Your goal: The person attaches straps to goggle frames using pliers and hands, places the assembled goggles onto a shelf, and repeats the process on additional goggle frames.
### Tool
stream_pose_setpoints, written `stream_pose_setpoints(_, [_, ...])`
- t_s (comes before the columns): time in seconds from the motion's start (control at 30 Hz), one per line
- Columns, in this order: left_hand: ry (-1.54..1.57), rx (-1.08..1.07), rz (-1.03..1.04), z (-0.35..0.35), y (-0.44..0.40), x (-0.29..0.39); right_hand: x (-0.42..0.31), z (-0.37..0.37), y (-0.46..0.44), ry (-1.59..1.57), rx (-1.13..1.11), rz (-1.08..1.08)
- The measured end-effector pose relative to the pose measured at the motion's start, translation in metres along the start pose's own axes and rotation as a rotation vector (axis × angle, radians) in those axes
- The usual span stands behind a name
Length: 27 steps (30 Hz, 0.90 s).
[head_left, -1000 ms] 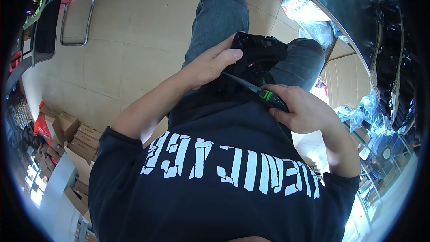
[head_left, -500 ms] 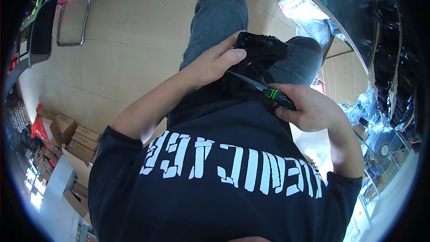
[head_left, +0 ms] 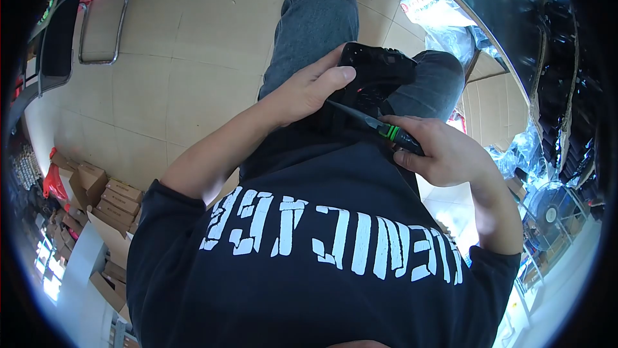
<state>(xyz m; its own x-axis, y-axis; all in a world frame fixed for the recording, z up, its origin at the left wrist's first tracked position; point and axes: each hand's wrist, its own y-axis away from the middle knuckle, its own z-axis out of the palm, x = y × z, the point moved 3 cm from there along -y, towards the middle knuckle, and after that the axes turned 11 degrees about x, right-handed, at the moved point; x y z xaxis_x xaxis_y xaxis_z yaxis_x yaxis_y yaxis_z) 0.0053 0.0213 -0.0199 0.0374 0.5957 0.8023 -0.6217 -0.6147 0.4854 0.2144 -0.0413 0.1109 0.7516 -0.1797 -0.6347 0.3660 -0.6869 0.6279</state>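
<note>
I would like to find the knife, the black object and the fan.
Knife [head_left: 369, 121], head view: on the blade.
Black object [head_left: 378, 65], head view: on its upper part.
Fan [head_left: 550, 214], head view: on its central hub.

One head-worn camera is looking forward and steeply down from the person's own viewpoint, watching the left hand [head_left: 306, 95] and the right hand [head_left: 445, 153] from above and behind at close range. The shirt [head_left: 290, 296] is filling the foreground, nearer than the hands, while the floor [head_left: 141, 100] is spreading out beyond and left of them. The wide view is curving towards its edges, dark corners framing it.
</note>
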Motion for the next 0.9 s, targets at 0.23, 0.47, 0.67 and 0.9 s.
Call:
stream_pose_setpoints(0.23, [-0.084,0.053,0.050,0.002,-0.002,-0.018,-0.009,0.002,0.004,-0.020,-0.057,0.105])
stream_pose_setpoints(0.47, [-0.110,0.077,0.069,0.005,-0.004,-0.030,-0.016,0.009,0.010,0.002,-0.077,0.243])
stream_pose_setpoints(0.67, [-0.051,0.065,0.042,0.005,-0.005,-0.029,-0.017,0.015,0.008,0.006,-0.080,0.294])
stream_pose_setpoints(0.9, [0.001,0.093,0.079,0.008,-0.005,-0.012,-0.016,0.012,0.011,0.092,-0.024,0.230])
